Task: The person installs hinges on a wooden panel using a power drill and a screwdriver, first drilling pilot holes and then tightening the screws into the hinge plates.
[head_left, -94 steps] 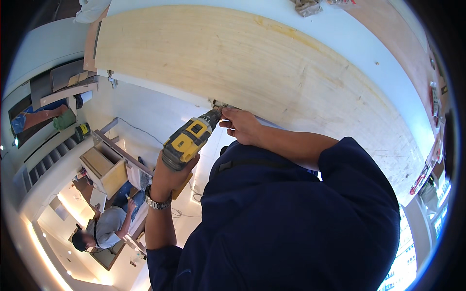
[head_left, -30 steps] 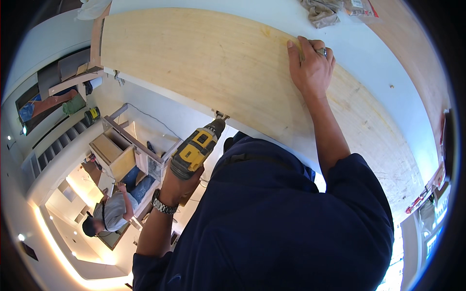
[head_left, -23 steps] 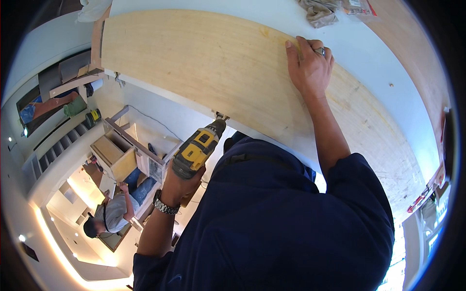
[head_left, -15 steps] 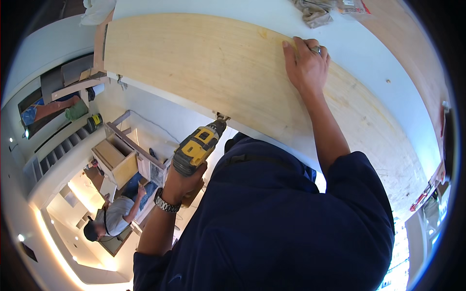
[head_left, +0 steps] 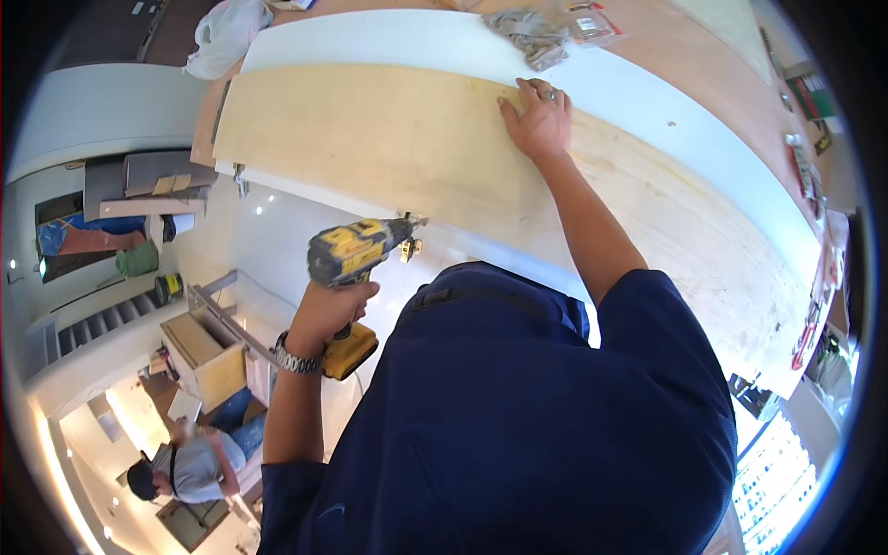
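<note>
My left hand (head_left: 326, 313) is wrapped round the handle of a yellow and black cordless drill (head_left: 350, 252). The drill lies on its side in the air, its chuck pointing right at the near edge of a pale wooden board (head_left: 388, 129). Close by the drill's tip, a metal hinge (head_left: 411, 248) sticks out from that edge; whether the bit touches anything I cannot tell. A second metal hinge (head_left: 241, 180) hangs at the board's left end. My right hand (head_left: 538, 120) rests open on the board near its far edge, a ring on one finger.
Under the board lies a white panel (head_left: 638, 83). Beyond are a grey cloth (head_left: 529, 37), a clear plastic packet (head_left: 592, 23) and a white bag (head_left: 225, 37). Red-handled tools (head_left: 803, 338) lie at the right end. A person (head_left: 199, 462) bends near a wooden cabinet (head_left: 208, 356) at lower left.
My left hand has turned the drill from slanting to nearly level, bringing its battery into sight and uncovering the hinge. My right hand stays on the board. The whole view has shifted.
</note>
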Tool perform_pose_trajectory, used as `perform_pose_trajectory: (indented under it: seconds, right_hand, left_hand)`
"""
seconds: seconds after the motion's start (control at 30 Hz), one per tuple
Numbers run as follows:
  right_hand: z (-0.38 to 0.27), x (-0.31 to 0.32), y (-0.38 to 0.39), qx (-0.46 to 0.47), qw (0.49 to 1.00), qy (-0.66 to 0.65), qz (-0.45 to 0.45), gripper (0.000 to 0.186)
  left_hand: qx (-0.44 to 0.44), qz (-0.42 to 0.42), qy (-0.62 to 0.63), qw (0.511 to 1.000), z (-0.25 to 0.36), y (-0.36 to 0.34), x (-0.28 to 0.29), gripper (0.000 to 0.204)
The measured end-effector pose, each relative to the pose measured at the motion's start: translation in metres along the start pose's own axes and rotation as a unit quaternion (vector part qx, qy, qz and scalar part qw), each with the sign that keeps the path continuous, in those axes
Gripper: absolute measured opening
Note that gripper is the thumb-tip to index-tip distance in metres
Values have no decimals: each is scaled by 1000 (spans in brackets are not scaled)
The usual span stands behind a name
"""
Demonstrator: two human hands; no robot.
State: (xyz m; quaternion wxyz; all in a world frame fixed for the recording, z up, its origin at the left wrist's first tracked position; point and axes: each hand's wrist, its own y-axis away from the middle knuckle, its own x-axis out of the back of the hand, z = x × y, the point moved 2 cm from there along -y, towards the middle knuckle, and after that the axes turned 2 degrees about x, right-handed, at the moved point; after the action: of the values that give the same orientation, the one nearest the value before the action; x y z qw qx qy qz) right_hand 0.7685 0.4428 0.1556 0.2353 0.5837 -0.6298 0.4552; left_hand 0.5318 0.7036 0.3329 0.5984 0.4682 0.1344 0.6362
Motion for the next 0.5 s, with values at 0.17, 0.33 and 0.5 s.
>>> perform_pose_trajectory:
  seconds: [0.17,0.33,0.5]
  right_hand:
    - [17,37,87,15,999,8,43,48]
    - [18,87,197,-39,997,-41,57,41]
    - [-4,160,249,-186,961,-186,89,19]
  left_hand:
    - [-123,46,-23,991,-47,30,17,10]
    - [-144,16,64,987,-102,36,5,13]
    - [-178,-96,74,976,-120,24,-8,13]
